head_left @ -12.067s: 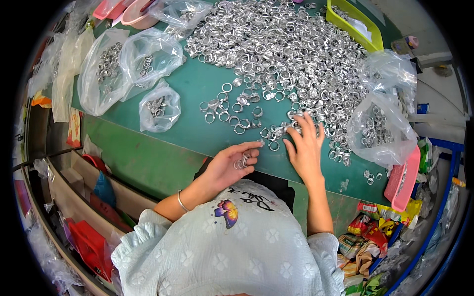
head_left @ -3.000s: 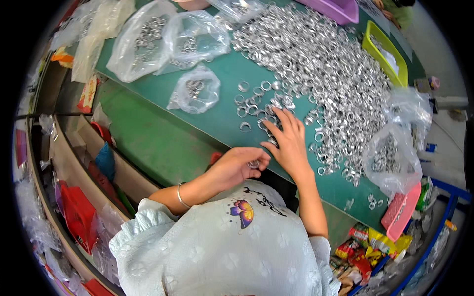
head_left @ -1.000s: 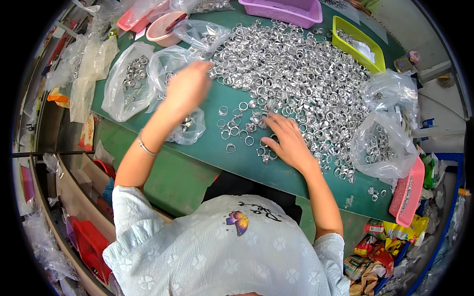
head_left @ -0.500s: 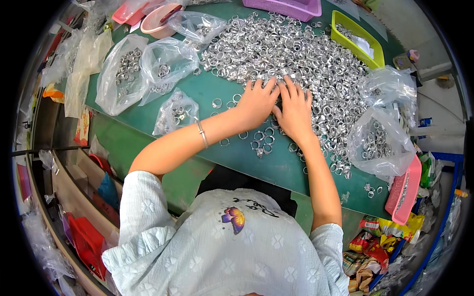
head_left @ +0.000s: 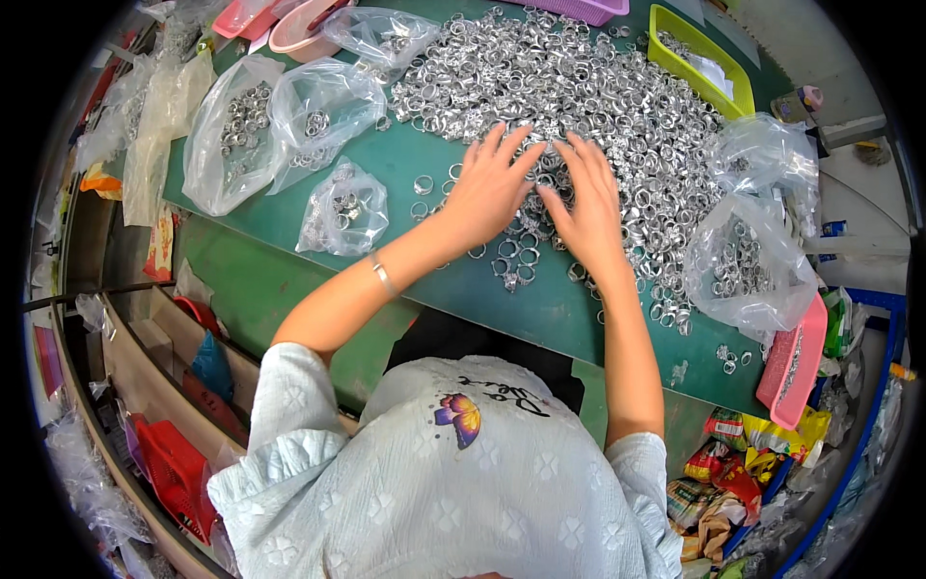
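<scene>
A wide heap of silver-coloured rings [head_left: 540, 72] covers the back and right of the green table [head_left: 424, 285]. At the heap's near edge lies my left hand [head_left: 489, 185], palm down with fingers stretched forward over the rings. My right hand [head_left: 590, 205] rests just to its right, fingers spread, also touching the heap. Some rings show in the gap between the two hands. Below them, nearer the table's front edge, a few loose rings [head_left: 513, 261] lie in a small cluster. Neither hand grips anything that I can see.
Clear plastic bags of rings [head_left: 231, 145] lie at the left, with a smaller bag [head_left: 342, 212] nearer me. Another bag [head_left: 743, 261] sits at the right beside a pink basket [head_left: 796, 372]. A yellow-green basket [head_left: 699, 63] and a purple basket [head_left: 588, 8] stand behind.
My hands have drawn apart, the left shifting slightly left and the right slightly right. Rings now show in the gap between them.
</scene>
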### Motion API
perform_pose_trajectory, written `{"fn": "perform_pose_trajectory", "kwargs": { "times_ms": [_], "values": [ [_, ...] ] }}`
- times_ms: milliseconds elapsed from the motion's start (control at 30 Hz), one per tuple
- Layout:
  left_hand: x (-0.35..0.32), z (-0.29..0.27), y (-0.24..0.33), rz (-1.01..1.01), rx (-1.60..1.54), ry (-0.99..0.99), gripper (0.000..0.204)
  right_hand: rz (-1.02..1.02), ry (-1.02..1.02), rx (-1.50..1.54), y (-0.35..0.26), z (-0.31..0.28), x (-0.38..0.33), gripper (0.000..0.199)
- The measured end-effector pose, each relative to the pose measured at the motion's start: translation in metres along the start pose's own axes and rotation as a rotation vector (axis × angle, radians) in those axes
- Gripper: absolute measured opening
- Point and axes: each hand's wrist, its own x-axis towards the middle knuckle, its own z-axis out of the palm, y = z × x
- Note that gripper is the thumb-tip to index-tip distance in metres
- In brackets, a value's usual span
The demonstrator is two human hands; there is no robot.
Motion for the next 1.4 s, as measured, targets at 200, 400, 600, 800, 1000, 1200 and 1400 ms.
{"fn": "perform_pose_trajectory", "kwargs": {
  "times_ms": [200,400,600,800,1000,1200,1400],
  "values": [
    [-0.023,0.002,-0.013,0.046,0.094,-0.125,0.046,-0.041,-0.278,-0.112,0.002,-0.003,-0.024,0.051],
    [-0.056,-0.020,-0.019,-0.097,0.095,-0.021,0.034,-0.018,-0.239,-0.110,-0.009,-0.026,-0.059,0.031],
    [-0.059,-0.022,-0.010,-0.170,0.026,0.099,0.037,0.149,0.005,-0.359,0.010,-0.044,-0.080,0.011],
    [-0.064,-0.003,0.026,0.073,0.002,-0.184,0.034,0.184,0.045,-0.171,-0.011,-0.031,-0.059,0.014],
    [-0.070,-0.012,0.024,-0.067,-0.050,-0.042,0.027,0.188,0.071,-0.240,-0.009,-0.016,-0.058,0.009],
    [-0.066,-0.002,0.039,-0.094,-0.156,0.002,0.030,0.113,0.057,-0.267,-0.019,-0.020,-0.055,0.019],
    [-0.040,0.013,0.044,-0.017,-0.130,-0.009,0.035,0.180,-0.079,-0.192,-0.010,-0.017,-0.060,0.024]
  ]
}}
